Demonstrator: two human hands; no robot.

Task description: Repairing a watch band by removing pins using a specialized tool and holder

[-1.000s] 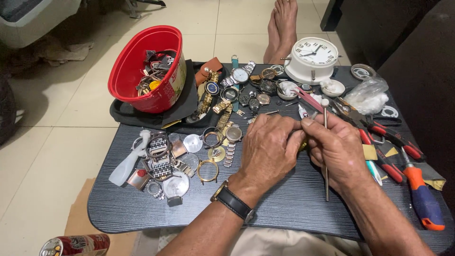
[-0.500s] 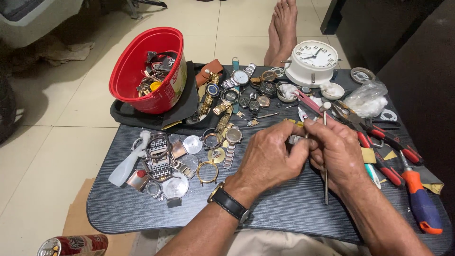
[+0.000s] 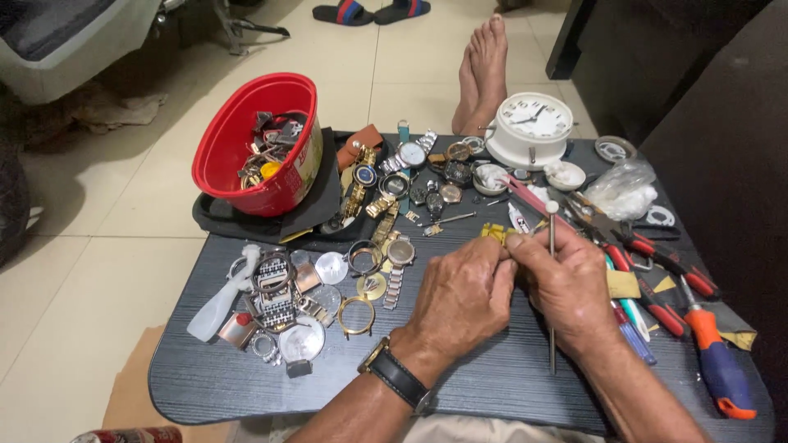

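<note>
We pinch a small gold band (image 3: 498, 235) between both hands (image 3: 464, 295), a thin tool (image 3: 552, 287) in our right grip (image 3: 566, 283); next needs steady poking.

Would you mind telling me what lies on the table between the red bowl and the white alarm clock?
In the head view, a cluster of wristwatches and loose watch cases lies between the red bowl and the white alarm clock.

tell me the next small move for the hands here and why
Probably bring the tip of the thin tool in the right hand to the gold bracelet piece pinched by the left hand: both hands meet on it, the tool upright beside it.
</note>
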